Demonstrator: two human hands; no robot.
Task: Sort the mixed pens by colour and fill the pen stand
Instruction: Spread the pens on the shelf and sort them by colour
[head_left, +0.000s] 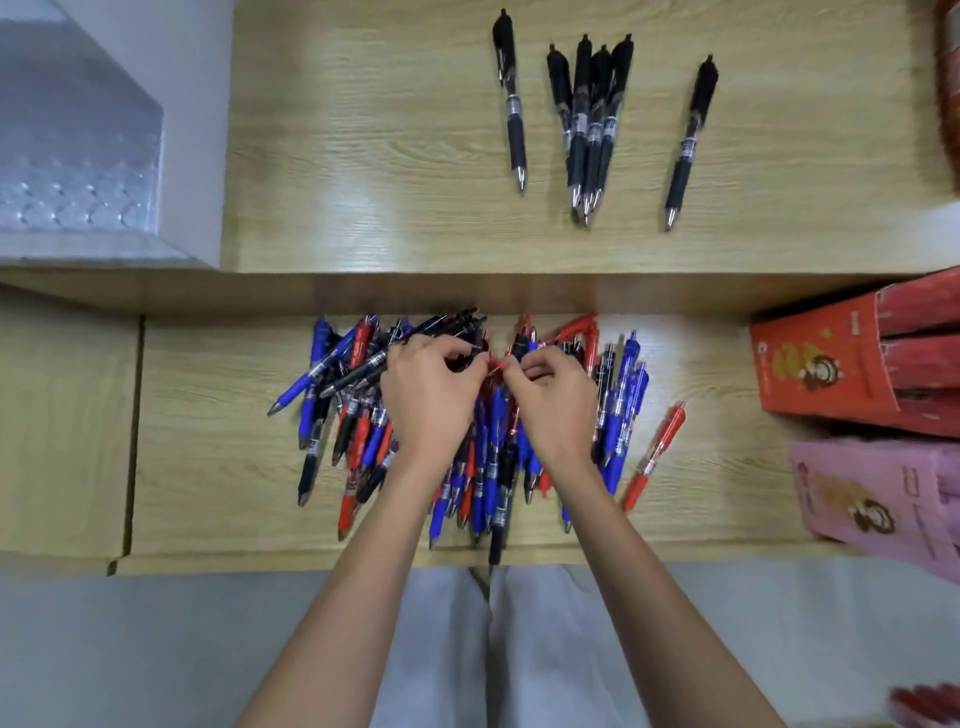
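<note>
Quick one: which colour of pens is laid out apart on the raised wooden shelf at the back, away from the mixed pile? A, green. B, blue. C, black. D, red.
C: the pens on the raised shelf are all black pens, while the red and blue ones lie in the mixed pile on the lower surface.

Worktop of pale wood grain, in two levels parted by a vertical step. Upper level: six black pens, tips toward the viewer: a single pen, a touching cluster of four, and a second single well to the right. Lower level: mixed heap of pens in blue, red and black; one red pen just beside the heap; a red box and a pink box at the right edge.
</note>
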